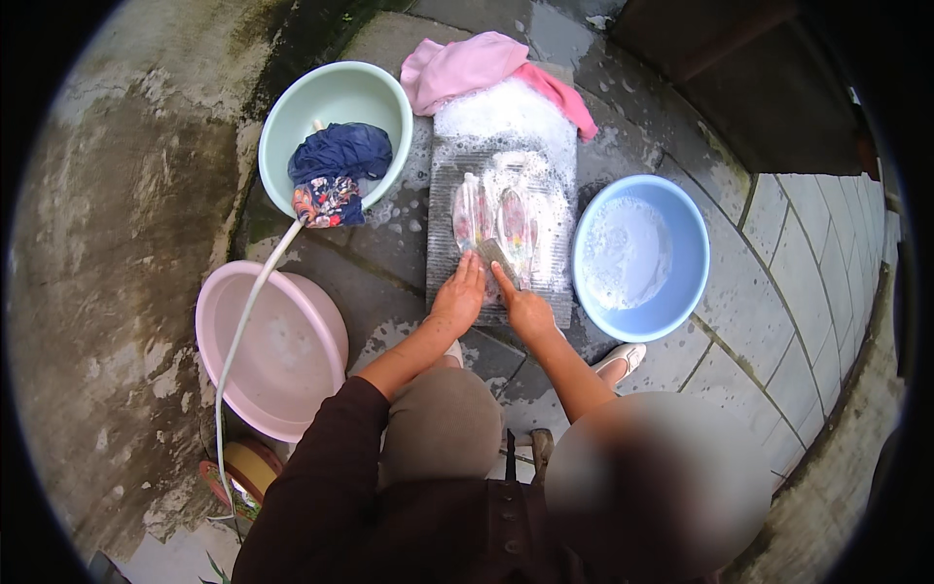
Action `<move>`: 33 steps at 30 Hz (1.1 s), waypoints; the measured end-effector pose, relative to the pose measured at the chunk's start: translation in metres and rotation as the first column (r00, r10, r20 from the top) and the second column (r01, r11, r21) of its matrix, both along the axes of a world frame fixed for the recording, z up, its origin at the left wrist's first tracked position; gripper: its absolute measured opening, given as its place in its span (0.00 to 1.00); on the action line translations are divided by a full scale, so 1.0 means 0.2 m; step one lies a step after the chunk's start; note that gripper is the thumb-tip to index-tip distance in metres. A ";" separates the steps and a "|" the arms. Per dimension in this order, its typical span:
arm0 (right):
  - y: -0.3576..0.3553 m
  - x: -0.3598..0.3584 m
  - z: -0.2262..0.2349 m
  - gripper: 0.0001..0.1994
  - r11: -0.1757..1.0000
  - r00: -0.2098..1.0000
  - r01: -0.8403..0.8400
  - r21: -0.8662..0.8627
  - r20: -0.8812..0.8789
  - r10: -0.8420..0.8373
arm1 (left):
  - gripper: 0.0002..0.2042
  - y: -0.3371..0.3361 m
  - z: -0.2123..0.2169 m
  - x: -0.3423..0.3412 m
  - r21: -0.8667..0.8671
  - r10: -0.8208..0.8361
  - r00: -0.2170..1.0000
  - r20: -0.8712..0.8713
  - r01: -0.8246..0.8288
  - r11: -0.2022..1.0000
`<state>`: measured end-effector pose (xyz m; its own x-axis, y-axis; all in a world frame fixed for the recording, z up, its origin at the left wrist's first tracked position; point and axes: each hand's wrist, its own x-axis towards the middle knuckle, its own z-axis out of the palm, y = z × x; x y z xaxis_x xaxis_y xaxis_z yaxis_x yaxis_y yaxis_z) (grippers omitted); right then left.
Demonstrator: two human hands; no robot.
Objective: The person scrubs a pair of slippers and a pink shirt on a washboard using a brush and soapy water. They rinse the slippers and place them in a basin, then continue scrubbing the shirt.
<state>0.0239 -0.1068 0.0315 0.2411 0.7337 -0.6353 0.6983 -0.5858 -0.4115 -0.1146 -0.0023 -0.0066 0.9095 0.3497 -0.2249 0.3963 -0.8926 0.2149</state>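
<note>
My right hand (526,310) grips a small grey-brown scrubbing brush (499,261), index finger stretched along it. Under the brush is a soapy pair of long pale pieces with pink floral patches (516,222); they look like insoles, though suds blur their kind. They lie side by side on a ridged grey stone washboard (443,219). My left hand (461,297) lies with fingers stretched out, fingertips on the near end of the left piece, close beside the brush. The brush's underside is hidden.
Thick suds and pink cloths (462,70) lie at the washboard's far end. A blue basin (693,258) of soapy water stands right. Left are a green basin (277,127) with dark blue and floral cloth, a pink basin (326,321) and a white hose (238,336). The stone floor is wet.
</note>
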 end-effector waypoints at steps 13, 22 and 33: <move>0.15 0.03 0.02 0.35 0.987 0.987 -0.157 0.028 0.021 0.157 | 0.20 -0.07 0.03 0.04 0.125 -0.011 0.998 -0.060 0.018 0.992; 0.39 0.04 -0.08 0.36 0.995 0.996 -0.071 0.067 0.065 0.066 | 0.23 -0.06 -0.03 0.03 0.170 -0.084 0.996 -0.036 0.089 0.982; 0.55 0.22 -0.15 0.37 0.987 0.988 0.120 0.106 0.083 -0.129 | 0.24 -0.10 0.00 0.06 0.129 -0.110 0.992 -0.058 0.116 0.985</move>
